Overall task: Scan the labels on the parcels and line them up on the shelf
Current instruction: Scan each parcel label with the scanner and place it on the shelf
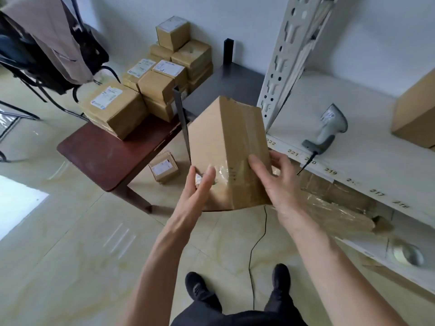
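A tall brown cardboard parcel (223, 147) with clear tape along it is held up in front of me, tilted. My left hand (200, 187) presses its lower left side with straight fingers. My right hand (273, 177) lies flat against its right face, thumb on the front. No label shows on the faces toward me. A grey barcode scanner (329, 130) lies on the white shelf (367, 158), right of the parcel, its cable hanging off the edge. One brown parcel (416, 114) stands on the shelf at the far right.
Several labelled parcels (150, 85) are stacked on a dark red table (103, 156) to the left. One small parcel (163, 167) lies on the floor. A perforated shelf post (289, 60) rises right of the held parcel. Flattened cardboard (334, 208) fills the lower shelf. A chair (47, 55) stands far left.
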